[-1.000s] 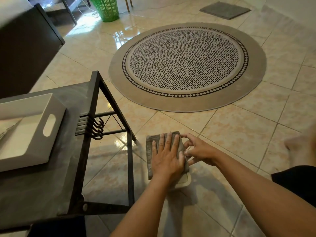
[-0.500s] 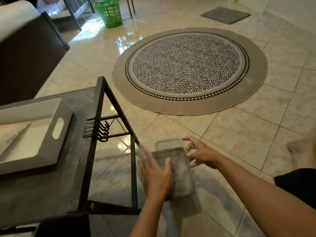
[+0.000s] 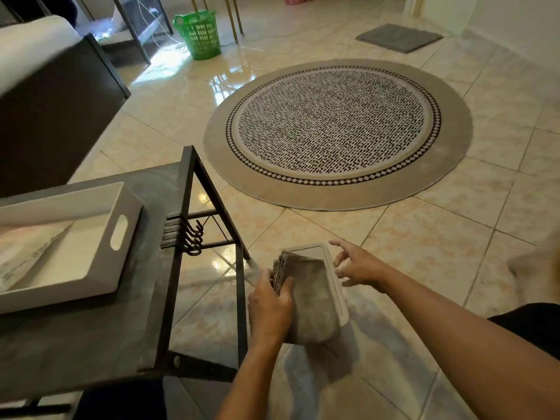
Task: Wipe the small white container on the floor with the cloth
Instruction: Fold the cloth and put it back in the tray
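A small white container [image 3: 328, 262] with rounded corners lies flat on the tiled floor just right of the black table leg. A folded grey-brown cloth [image 3: 312, 295] covers most of its top; only the far edge and right rim show. My left hand [image 3: 269, 304] grips the cloth's left edge, thumb on top, pressing it on the container. My right hand [image 3: 356, 263] hovers at the container's right rim with fingers spread, holding nothing; whether its fingertips touch the rim I cannot tell.
A black metal-framed table [image 3: 178, 268] with hooks stands at the left, carrying a white tray [image 3: 121, 231]. A round patterned rug [image 3: 336, 131] lies ahead, a green basket [image 3: 198, 34] and a grey mat [image 3: 398, 36] beyond. A dark cabinet [image 3: 45, 122] is far left.
My left hand slid the cloth toward me along the container, then took it by the left edge. The container's far edge came into view. My right hand stayed beside the rim.
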Demonstrator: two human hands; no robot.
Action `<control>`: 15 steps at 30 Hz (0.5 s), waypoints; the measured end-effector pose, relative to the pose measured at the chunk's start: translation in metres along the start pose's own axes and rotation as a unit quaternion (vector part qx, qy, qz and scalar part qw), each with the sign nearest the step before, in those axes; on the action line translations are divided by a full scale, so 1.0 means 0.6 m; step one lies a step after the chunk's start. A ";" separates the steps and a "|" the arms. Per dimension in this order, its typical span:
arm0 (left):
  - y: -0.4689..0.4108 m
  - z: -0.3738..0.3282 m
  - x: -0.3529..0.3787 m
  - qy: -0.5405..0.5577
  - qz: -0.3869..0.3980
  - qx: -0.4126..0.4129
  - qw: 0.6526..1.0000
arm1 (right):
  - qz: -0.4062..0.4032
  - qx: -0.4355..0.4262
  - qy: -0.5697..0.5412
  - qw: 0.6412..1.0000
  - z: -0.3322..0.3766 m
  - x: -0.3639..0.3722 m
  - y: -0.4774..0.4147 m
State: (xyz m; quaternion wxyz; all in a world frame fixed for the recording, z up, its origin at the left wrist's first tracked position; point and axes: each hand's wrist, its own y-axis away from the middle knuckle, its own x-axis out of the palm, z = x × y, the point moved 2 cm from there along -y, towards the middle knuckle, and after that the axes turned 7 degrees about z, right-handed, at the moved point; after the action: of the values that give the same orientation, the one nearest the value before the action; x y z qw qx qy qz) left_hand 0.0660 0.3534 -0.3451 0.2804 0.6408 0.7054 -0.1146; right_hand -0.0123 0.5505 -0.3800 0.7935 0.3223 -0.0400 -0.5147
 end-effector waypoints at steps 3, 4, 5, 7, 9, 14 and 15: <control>0.011 -0.036 -0.015 -0.002 0.008 0.048 0.999 | -0.077 -0.040 0.054 0.995 0.031 0.000 0.021; 0.015 -0.051 -0.022 0.003 0.012 0.063 0.998 | -0.088 -0.055 0.039 0.994 0.046 0.000 0.030; 0.021 -0.067 -0.030 0.009 0.013 0.079 0.997 | -0.086 -0.067 0.017 0.994 0.062 0.002 0.040; 0.031 -0.102 -0.052 0.023 0.007 0.115 0.993 | -0.055 -0.079 -0.040 0.994 0.097 0.006 0.062; 0.040 -0.134 -0.082 0.050 0.000 0.144 0.988 | -0.004 -0.088 -0.101 0.991 0.134 0.012 0.089; 0.077 -0.198 -0.191 0.105 -0.022 0.183 0.977 | 0.142 -0.153 -0.200 0.957 0.234 0.031 0.172; 0.084 -0.204 -0.217 0.104 -0.035 0.183 0.977 | 0.156 -0.176 -0.207 0.950 0.257 0.035 0.186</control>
State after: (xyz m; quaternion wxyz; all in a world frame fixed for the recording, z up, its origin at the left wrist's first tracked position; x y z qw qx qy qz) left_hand 0.0872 0.3156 -0.1644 0.0799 0.6646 0.7197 -0.1842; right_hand 0.0250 0.4895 -0.2023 0.8821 0.0537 -0.1622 -0.4391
